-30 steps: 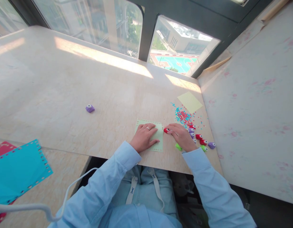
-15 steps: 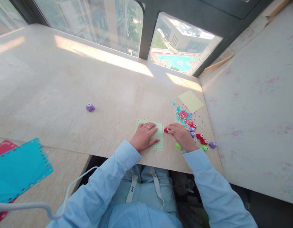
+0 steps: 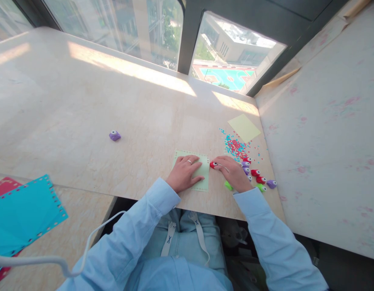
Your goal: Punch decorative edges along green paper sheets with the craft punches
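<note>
Under my left hand lies a pale green sheet of paper with small holes punched along its edges. The fingers of that hand are spread flat on the sheet, and one wears a ring. My right hand is closed around a small red craft punch, which sits at the sheet's right edge. Whether the paper is inside the punch's slot is too small to tell. Beside and partly behind my right hand are several more punches: red ones, purple ones and green ones.
Red and blue paper bits are scattered beyond my right hand, near a pale yellow sheet. A lone purple punch stands to the left. Blue punched paper overlaps red at lower left, with a white cable nearby. A patterned wall bounds the right.
The view has shifted very slightly. Both hands, the pale green sheet and the red punch keep the same places relative to each other.
</note>
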Available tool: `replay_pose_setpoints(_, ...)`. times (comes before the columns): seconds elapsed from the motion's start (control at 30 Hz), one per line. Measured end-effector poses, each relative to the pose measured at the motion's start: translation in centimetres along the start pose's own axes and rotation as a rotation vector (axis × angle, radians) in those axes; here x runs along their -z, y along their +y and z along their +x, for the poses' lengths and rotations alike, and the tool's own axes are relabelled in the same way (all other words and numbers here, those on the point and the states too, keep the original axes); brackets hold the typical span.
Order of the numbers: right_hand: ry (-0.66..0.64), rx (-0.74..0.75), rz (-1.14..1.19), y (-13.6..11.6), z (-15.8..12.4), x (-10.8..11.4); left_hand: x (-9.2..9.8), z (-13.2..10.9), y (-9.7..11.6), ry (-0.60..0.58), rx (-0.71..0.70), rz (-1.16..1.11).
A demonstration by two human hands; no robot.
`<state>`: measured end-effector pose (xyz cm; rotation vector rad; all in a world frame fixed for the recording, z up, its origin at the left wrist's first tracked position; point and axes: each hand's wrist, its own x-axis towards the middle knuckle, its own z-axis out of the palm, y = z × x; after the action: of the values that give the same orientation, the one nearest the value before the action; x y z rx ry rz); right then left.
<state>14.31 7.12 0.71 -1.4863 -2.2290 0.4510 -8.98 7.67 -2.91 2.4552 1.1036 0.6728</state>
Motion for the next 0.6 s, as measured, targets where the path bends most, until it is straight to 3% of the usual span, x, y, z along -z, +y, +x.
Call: replay_pose_setpoints(0.6, 0.042, 0.014, 0.025, 0.62, 0.11, -0.22, 0.0, -0.07, 0.05, 0.016, -0.006, 0.004)
